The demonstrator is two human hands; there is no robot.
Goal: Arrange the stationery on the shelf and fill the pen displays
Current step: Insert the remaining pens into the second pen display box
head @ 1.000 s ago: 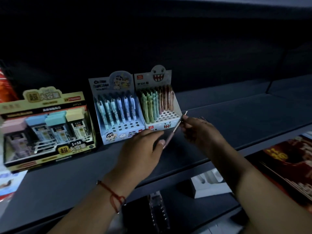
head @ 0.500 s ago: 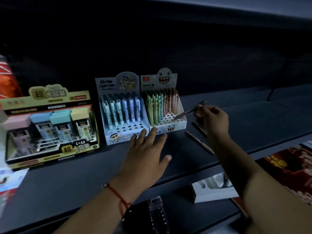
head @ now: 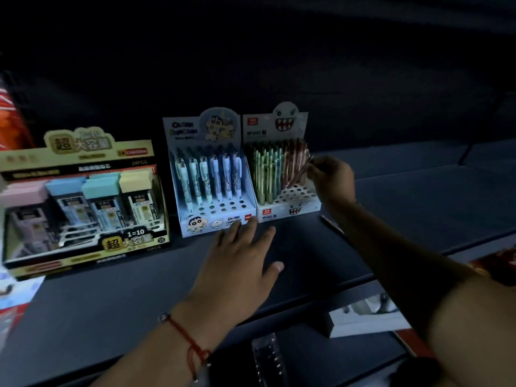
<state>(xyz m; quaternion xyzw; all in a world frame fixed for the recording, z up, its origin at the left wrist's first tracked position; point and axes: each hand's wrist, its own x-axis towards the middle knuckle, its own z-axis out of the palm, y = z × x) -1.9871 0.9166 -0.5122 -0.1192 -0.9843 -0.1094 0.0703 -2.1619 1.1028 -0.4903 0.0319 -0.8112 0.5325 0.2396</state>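
Observation:
Two pen displays stand side by side on the dark shelf (head: 111,303). The blue cartoon display (head: 208,213) holds a row of pale pens. The white monster-face display (head: 290,210) holds green and brown pens, with bare holes at its front. My right hand (head: 332,177) pinches a brown pen (head: 300,170) and holds it slanted over the right side of the monster-face display. My left hand (head: 243,258) lies flat on the shelf, fingers spread, fingertips touching the front of the blue display. A loose pen (head: 332,226) lies on the shelf by my right forearm.
A large box of pencil-lead cases (head: 81,208) with pink, blue, green and yellow caps stands at the left. Red packaging (head: 11,118) shows at the far left edge. Below the shelf edge sit a white box (head: 363,317) and red printed items (head: 497,263).
My right hand carried the brown pen from the shelf front up and left to the monster-face display. My left hand let go of the pen and spread flat before the blue display.

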